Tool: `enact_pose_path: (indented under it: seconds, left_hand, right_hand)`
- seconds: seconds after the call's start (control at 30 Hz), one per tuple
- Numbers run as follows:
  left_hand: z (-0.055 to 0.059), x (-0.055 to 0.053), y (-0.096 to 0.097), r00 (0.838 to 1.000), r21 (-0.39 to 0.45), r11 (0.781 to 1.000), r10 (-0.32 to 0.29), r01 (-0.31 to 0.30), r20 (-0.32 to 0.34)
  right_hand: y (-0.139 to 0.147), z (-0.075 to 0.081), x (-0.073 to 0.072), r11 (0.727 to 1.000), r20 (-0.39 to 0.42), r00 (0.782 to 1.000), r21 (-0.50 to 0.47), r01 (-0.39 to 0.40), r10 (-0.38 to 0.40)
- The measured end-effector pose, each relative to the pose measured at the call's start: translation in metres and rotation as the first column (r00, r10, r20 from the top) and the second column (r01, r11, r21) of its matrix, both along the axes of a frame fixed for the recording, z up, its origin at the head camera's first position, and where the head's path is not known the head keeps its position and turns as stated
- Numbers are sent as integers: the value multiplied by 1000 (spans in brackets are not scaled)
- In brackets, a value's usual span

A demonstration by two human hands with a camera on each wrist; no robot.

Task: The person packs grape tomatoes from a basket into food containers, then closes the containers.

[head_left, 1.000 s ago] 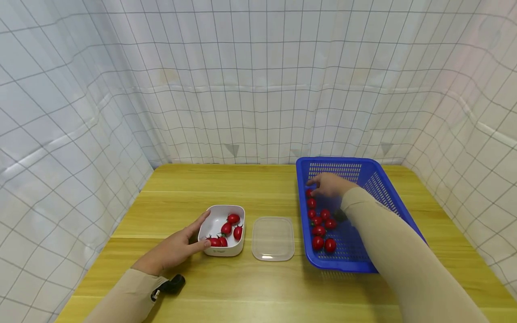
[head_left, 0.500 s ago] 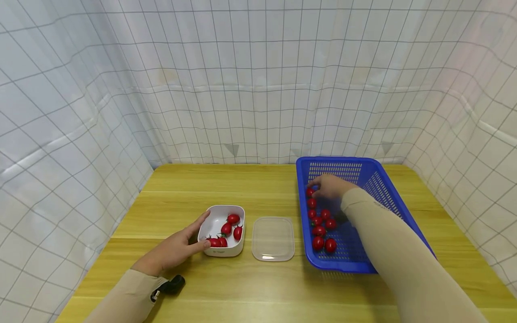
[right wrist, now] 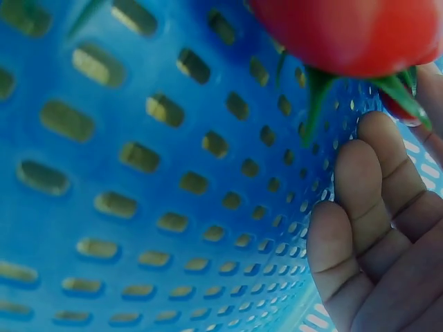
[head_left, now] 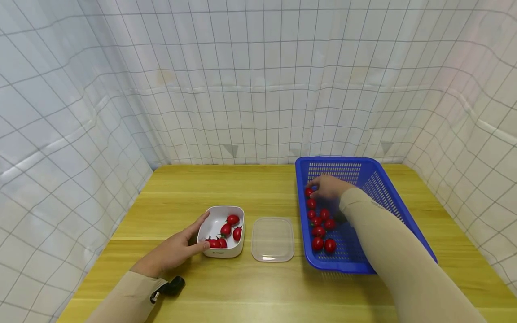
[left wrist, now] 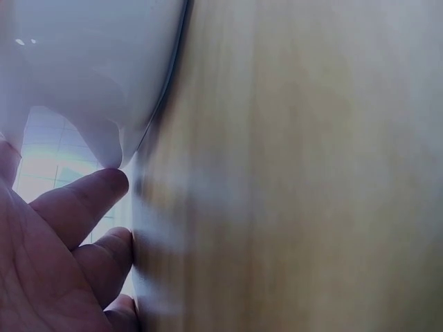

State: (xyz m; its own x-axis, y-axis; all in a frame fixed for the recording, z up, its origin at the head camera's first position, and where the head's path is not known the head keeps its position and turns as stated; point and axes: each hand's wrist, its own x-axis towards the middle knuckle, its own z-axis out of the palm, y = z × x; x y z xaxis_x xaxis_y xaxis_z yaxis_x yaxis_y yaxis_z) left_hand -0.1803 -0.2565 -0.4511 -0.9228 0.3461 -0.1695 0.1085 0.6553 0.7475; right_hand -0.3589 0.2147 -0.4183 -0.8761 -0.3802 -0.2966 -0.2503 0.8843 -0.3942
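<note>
My left hand (head_left: 173,249) holds the left side of a white square container (head_left: 226,252), thumb at the front corner and forefinger along the back corner. Several cherry tomatoes (head_left: 226,230) with green stems lie inside it. In the left wrist view, fingertips (left wrist: 114,181) meet the container's glossy wall (left wrist: 90,76). My right hand (head_left: 329,186) reaches into a blue perforated basket (head_left: 365,264), thumb and forefinger round a cherry tomato (head_left: 308,192) by the left wall. In the right wrist view that tomato (right wrist: 398,109) is mostly hidden behind a nearer one (right wrist: 353,34); the other fingers are loosely bent.
A clear square lid (head_left: 273,240) lies on the wooden table (head_left: 250,287) between container and basket. More cherry tomatoes (head_left: 318,231) line the basket's left side. A white gridded curtain (head_left: 258,98) closes off the back and sides. A black wrist device (head_left: 173,287) sits under the left cuff.
The right thumb and forefinger have closed in round the tomato by the basket's left wall, the hand shifting slightly. The left hand and the container stay in place.
</note>
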Motion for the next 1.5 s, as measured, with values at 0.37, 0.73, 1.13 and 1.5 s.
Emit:
enact_pose_path:
  seconds: [0.37, 0.73, 1.13, 1.5]
  left_hand:
    - [-1, 1, 0, 1000, 3, 1000, 6, -6, 1]
    - [-2, 0, 0, 1000, 8, 1000, 9, -9, 10]
    - [-2, -2, 0, 1000, 3, 1000, 18, -18, 25]
    - [-2, -2, 0, 1000, 2, 1000, 16, -16, 26]
  right_hand:
    - [-1, -2, 1, 998, 33, 998, -8, 59, -59]
    - [-2, -2, 2, 996, 43, 996, -20, 83, -82]
    - [-2, -2, 3, 995, 42, 995, -21, 96, -95]
    - [-2, -2, 3, 995, 39, 994, -22, 99, -99]
